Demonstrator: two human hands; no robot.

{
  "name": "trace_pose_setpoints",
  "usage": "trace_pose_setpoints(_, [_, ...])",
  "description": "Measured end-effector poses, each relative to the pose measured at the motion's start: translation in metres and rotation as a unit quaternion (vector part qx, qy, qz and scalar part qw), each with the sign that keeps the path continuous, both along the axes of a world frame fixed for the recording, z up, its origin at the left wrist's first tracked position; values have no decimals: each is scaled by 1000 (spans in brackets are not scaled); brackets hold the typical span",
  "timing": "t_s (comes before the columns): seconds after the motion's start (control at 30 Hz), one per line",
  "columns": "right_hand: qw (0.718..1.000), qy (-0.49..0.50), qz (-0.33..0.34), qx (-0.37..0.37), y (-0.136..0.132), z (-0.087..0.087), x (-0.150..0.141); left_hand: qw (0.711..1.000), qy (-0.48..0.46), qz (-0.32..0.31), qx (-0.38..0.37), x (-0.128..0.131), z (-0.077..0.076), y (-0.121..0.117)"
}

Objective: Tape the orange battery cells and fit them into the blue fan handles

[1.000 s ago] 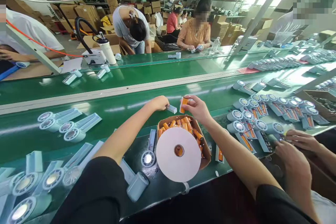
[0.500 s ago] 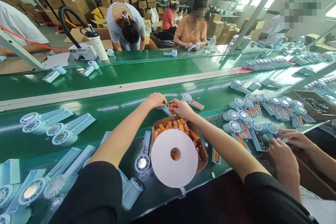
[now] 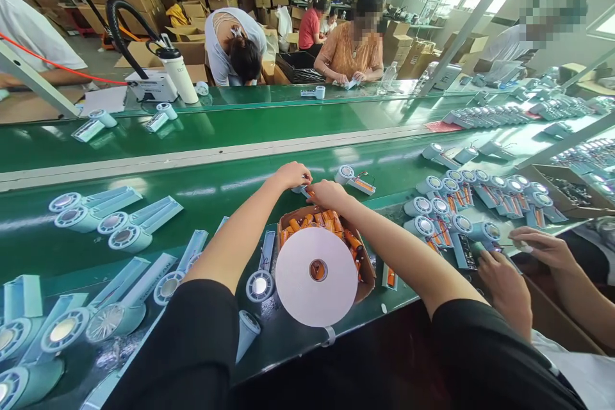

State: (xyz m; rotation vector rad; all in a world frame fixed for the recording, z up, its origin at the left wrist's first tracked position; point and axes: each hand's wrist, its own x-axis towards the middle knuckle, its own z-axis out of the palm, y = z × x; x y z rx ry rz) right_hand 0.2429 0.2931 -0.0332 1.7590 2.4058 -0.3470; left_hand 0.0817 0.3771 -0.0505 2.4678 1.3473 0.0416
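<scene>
Over the green belt, my left hand (image 3: 293, 175) is closed at a light-blue handheld fan housing (image 3: 298, 189), mostly covered by my fingers. Beside it, my right hand (image 3: 328, 195) pinches an orange battery (image 3: 310, 190) against the housing's handle; only a sliver of orange shows. Just below my hands stands a cardboard box (image 3: 369, 272) full of orange wrapped batteries (image 3: 331, 221). A big white tape roll (image 3: 298, 295) leans over the front of the box. Right of my hands lies another fan housing (image 3: 344, 174) with an orange battery in its handle.
Light-blue fan housings (image 3: 127, 237) lie in groups on the left. More housings with batteries (image 3: 423, 225) crowd the right side, where a co-worker's hands (image 3: 504, 282) work. A pale divider (image 3: 221, 152) runs along the belts. Other people sit across the line.
My right hand has moved slightly left and down with the orange battery, closer to my left hand. The battery now lies against the housing and shows less. The view has shifted slightly.
</scene>
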Motion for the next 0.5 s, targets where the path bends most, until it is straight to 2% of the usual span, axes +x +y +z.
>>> trace_pose_setpoints(0.17, [1000,28,9,-9,13,-5,-5,999,-30,0,-15,6,-4,0])
trace_pose_setpoints(0.23, [998,64,1,-7,17,2,-6,1000,-29,0,-8,8,0,-5])
trace_pose_setpoints(0.33, [989,147,-16,22,13,24,4,1000,-14,14,17,4,11,-11])
trace_pose_setpoints(0.4, [973,217,-29,73,-5,38,19,998,3,42,39,-9,18,-14])
trace_pose_setpoints(0.5, [936,316,-49,150,-64,42,47,993,31,94,58,-41,24,-24])
